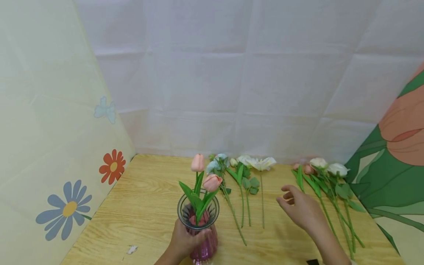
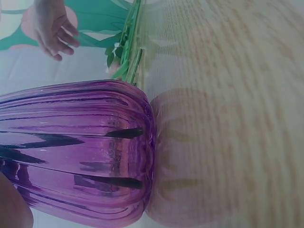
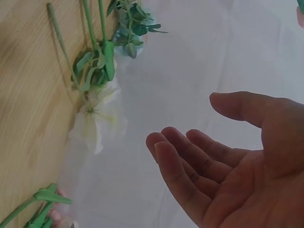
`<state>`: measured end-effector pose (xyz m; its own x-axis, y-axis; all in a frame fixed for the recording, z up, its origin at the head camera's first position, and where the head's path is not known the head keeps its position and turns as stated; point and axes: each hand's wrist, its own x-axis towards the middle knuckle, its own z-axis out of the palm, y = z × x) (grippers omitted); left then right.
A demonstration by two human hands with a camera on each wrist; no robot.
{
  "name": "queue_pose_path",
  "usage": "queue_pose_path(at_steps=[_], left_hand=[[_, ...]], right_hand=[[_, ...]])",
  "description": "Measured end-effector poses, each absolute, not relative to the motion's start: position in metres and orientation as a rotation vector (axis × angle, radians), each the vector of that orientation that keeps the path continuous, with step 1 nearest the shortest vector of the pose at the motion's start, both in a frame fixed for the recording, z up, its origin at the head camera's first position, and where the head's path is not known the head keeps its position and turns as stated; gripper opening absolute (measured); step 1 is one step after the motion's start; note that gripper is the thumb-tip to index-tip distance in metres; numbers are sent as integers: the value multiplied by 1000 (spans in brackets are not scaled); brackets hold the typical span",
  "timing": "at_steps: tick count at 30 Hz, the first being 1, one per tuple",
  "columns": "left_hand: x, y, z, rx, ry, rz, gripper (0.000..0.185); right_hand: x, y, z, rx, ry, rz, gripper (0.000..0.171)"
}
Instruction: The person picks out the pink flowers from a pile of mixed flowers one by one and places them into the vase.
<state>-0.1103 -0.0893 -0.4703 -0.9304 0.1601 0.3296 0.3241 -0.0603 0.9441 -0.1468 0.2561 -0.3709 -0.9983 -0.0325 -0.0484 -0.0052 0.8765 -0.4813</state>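
My left hand (image 1: 187, 239) grips a ribbed purple glass vase (image 2: 80, 152) round its body. The vase stands upright on the wooden table, its wide clear rim turned up toward the head view. Two pink tulips (image 1: 212, 183) with green leaves rise out of it. Over the table to the right hovers my right hand (image 1: 303, 209), fingers relaxed and slightly bent, holding nothing. In the right wrist view the right hand (image 3: 223, 166) shows its palm, with thumb and fingers apart. Nearest to it lie white roses (image 1: 338, 169) and pink tulips at the table's right.
Behind the vase lie blue flowers (image 1: 213, 166), white flowers (image 1: 261, 163) and green stems on the wooden table (image 1: 145, 206). A white scrap (image 1: 132, 249) lies at the front left. A white cloth (image 1: 198, 81) hangs behind; printed flower panels stand at both sides.
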Motion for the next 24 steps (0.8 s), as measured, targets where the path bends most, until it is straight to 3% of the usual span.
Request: queue_pose_path(at_steps=[24], left_hand=[[-110,-90,-473,-522,-2024,-2223,70]], right_hand=[[-164,301,-396,65,2949,-657,69]])
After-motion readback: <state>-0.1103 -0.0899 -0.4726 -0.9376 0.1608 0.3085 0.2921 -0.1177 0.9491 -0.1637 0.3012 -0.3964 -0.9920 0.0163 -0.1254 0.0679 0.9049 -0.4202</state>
